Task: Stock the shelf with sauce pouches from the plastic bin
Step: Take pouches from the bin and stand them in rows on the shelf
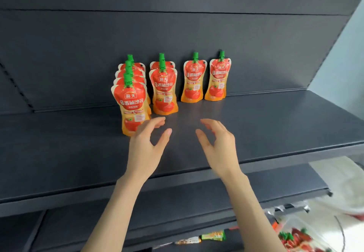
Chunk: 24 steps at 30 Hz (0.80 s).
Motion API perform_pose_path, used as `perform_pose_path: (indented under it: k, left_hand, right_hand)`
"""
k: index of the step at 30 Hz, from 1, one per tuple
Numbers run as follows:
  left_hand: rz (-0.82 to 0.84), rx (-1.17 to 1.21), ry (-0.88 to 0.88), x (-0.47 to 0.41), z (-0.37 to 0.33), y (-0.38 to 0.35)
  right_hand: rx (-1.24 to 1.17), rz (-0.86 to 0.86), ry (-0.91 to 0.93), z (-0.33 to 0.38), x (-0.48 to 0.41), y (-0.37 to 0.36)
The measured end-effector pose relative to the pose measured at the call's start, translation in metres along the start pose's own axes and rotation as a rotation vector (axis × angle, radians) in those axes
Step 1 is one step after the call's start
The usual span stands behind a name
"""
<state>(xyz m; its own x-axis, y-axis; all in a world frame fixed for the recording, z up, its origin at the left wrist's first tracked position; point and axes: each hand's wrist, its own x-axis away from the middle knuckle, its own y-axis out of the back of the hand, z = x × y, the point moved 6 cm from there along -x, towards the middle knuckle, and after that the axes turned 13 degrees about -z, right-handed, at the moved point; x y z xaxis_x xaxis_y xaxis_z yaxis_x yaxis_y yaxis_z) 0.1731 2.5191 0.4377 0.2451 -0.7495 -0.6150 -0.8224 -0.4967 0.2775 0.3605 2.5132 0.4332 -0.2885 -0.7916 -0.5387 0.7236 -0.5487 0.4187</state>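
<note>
Your left hand (146, 145) and right hand (218, 145) are both released: fingers loosely spread, palms facing each other, grasping nothing, above the front of the shelf (275, 125). Eight pouches (164, 92) stand upright on the shelf: a row of four at the left, a row of two beside it, then two singles at the back. The left hand is just beside the front pouch (131, 102) of the left row; contact cannot be told. The bin (323, 224), lower right, is blurred and holds more pouches.
</note>
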Motion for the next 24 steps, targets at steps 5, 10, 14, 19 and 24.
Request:
perform_pose_path:
  k: [5,10,14,19,24]
  left_hand:
    - [0.243,0.114,-0.043,0.089,-0.062,-0.079]
    - [0.519,0.195,0.108,0.226,-0.111,-0.163]
    - [0.769,0.224,0.221,0.334,-0.142,-0.22]
    - [0.999,0.185,0.253,0.411,-0.167,-0.278]
    - [1.126,0.13,0.274,0.453,-0.176,-0.35]
  right_hand:
    - [0.108,-0.146,-0.127,-0.067,0.059,0.11]
    - [0.227,-0.2,-0.366,-0.152,0.154,0.227]
    - [0.323,-0.256,-0.515,-0.209,0.225,0.306]
    - [0.361,-0.345,-0.721,-0.263,0.277,0.375]
    - [0.328,-0.365,-0.867,-0.336,0.293,0.403]
